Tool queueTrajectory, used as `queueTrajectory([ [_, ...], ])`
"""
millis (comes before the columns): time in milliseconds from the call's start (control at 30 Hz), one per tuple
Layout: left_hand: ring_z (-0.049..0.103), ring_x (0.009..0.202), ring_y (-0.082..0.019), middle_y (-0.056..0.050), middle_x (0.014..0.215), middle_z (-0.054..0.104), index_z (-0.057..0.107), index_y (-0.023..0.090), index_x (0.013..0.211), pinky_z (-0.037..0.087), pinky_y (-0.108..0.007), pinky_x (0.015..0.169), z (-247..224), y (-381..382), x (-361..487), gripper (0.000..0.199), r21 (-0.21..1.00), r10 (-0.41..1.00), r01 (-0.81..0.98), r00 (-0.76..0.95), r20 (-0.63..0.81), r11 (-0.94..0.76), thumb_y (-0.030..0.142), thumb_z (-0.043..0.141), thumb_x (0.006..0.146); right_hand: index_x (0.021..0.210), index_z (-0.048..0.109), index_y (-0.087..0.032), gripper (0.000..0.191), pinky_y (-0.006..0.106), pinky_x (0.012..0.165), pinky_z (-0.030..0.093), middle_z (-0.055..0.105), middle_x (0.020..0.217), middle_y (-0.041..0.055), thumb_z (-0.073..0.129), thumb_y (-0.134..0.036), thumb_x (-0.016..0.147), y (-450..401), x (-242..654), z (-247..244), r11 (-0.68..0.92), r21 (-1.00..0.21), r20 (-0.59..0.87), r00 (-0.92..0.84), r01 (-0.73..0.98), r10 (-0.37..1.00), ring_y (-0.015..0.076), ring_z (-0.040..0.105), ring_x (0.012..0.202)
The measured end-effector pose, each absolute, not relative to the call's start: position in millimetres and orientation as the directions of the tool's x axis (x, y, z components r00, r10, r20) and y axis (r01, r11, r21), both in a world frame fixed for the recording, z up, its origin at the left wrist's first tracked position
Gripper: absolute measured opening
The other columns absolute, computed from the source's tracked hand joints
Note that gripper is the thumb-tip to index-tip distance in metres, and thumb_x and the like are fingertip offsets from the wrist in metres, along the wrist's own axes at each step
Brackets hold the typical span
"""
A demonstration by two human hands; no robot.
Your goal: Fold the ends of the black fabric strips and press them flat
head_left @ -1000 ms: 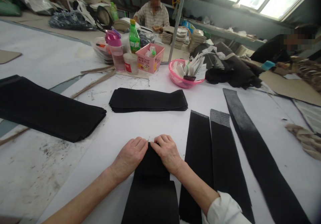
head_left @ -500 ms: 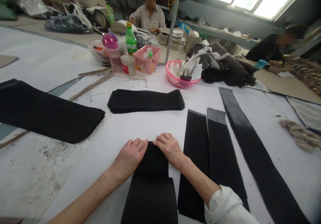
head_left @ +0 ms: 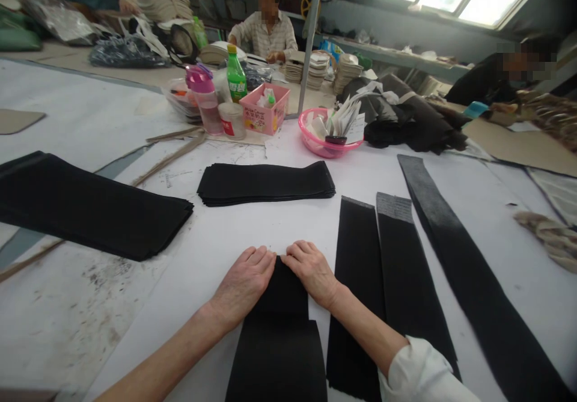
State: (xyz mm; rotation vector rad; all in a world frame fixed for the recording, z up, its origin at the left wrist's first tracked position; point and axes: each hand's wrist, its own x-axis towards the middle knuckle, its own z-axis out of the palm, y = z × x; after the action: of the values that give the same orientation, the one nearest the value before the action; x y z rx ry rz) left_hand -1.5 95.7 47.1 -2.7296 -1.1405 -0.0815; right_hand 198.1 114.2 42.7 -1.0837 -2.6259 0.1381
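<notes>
Black strip held toward the desk's near edge.
Left to right: stack toward the left edge; left hand and right hand, both grasping the strip's far end; three flat strips toward the right edge.

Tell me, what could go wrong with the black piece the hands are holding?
The black piece might go crooked, since the left hand and right hand hold it only near its far end. The right forearm crosses over a black strip alongside, so it could perhaps nudge that strip.
</notes>
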Motion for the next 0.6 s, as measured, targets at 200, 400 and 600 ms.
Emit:
queueTrajectory([
  [200,0.053,0.105,-0.025,-0.011,0.108,0.06,0.052,0.009,0.12,0.041,-0.041,0.091,48,93,6,0.032,-0.164,0.699,0.711,0.703,0.129,-0.684,0.005,0.039,0.091,0.1,0.062,-0.017,0.016,0.034,0.081,0.041,0.058,0.093,0.0063,0.046,-0.017,0.098,116,199,40,0.71,-0.201,0.247,-0.666,0.675,0.704,0.0206,0.049,0.092],
  [400,0.053,0.105,-0.023,-0.009,0.109,0.06,0.049,0.01,0.126,0.042,-0.039,0.09,49,93,5,0.036,-0.169,0.707,0.718,0.695,0.127,-0.675,0.008,0.044,0.091,0.094,0.063,-0.017,0.014,0.033,0.078,0.041,0.059,0.09,0.0045,0.05,-0.02,0.097,123,214,40,0.737,-0.204,0.284,-0.681,0.645,0.675,0.0194,0.049,0.089],
  [600,0.054,0.1,-0.024,-0.008,0.107,0.06,0.047,0.012,0.13,0.044,-0.04,0.086,52,93,6,0.041,-0.187,0.715,0.716,0.694,0.089,-0.672,0.008,0.046,0.09,0.098,0.064,-0.018,0.015,0.032,0.076,0.04,0.058,0.09,0.0049,0.049,-0.019,0.097,122,218,42,0.738,-0.191,0.27,-0.689,0.647,0.673,0.0198,0.048,0.089],
])
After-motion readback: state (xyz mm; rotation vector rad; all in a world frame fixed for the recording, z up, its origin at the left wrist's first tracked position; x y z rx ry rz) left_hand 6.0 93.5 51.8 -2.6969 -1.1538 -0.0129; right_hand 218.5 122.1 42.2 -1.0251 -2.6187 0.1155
